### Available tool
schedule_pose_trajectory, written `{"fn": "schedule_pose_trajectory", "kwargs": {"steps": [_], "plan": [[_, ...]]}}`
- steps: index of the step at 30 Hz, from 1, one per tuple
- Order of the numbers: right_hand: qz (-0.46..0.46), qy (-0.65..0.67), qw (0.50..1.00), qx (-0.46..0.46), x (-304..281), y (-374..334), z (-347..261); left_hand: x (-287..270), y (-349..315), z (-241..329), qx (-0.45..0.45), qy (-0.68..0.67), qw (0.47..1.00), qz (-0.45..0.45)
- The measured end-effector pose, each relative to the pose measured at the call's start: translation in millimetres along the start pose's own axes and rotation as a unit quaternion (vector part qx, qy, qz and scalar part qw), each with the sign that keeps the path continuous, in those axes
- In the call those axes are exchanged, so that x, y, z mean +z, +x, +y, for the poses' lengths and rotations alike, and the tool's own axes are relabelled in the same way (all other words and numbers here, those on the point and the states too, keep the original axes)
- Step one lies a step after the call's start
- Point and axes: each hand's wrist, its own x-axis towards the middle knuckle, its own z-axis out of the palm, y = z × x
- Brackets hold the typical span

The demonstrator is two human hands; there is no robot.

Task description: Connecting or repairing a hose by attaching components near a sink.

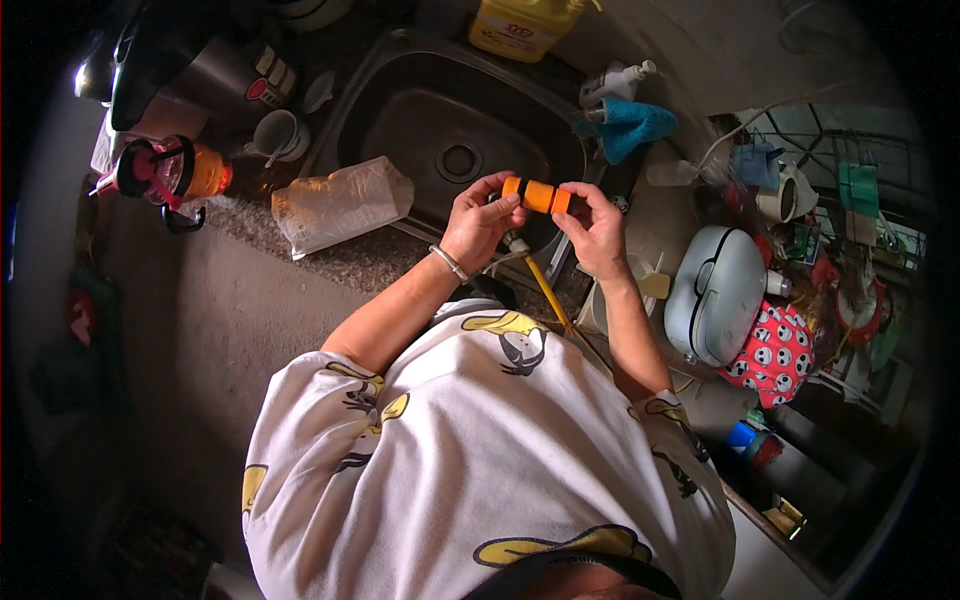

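An orange cylindrical piece is held up between the person's 2 hands, seen against the near edge of the sink. It is short and glossy, with a dark band toward its left end and a narrower dark seam nearer its right end. The left grip pinches the left end between thumb and fingers; the right grip grasps the right end the same way. The fingertips cover both ends, so their shape is hard to make out.

Just below the hands, a pale fitting shows beside a yellow hose, which runs down and is cut off from sight behind the shirt. A pale bracelet circles the left wrist.

The metal sink is set into a dark, speckled counter, with a round drain in its floor. A clear plastic bag lies at the sink's left; the orange shape inside it is unclear. Farther left are a white cup and a pink-and-orange container. Beyond the sink stand a yellow jug, cut off at the top, and a white bottle near a blue cloth.

To the right sit a pale rounded case and a red patterned cloth. The room is dim, its outer corners lost in black.
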Motion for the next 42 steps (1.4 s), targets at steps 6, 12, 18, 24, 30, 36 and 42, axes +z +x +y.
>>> {"fn": "schedule_pose_trajectory", "kwargs": {"steps": [6,12,18,24,30,36,42], "plan": [[0.085,-0.017,0.995,0.048,12.0,2.9,-11.2,14.1,6.0,-4.1,-0.077,-0.046,0.996,0.019],[0.101,0.082,0.991,0.018,9.5,4.6,-10.6,13.3,13.2,-1.9,-0.039,-0.027,0.999,-0.015],[-0.029,0.104,0.982,0.157,-11.2,9.6,-1.8,9.9,16.0,-1.6,-0.038,-0.032,0.998,-0.034],[0.101,-0.038,0.982,-0.157,15.5,16.0,-3.1,1.4,22.1,-1.7,-0.032,-0.033,0.997,-0.059],[0.022,0.179,0.962,0.205,3.0,27.6,-7.9,2.9,27.5,-0.7,-0.015,-0.044,0.997,-0.055],[0.097,0.007,0.995,-0.027,14.0,27.3,-23.0,10.6,36.5,-2.9,-0.041,-0.104,0.994,-0.006],[0.052,-0.012,0.999,0.007,1.8,22.9,8.0,-2.2,38.5,-2.6,-0.033,-0.077,0.995,-0.054]]}}
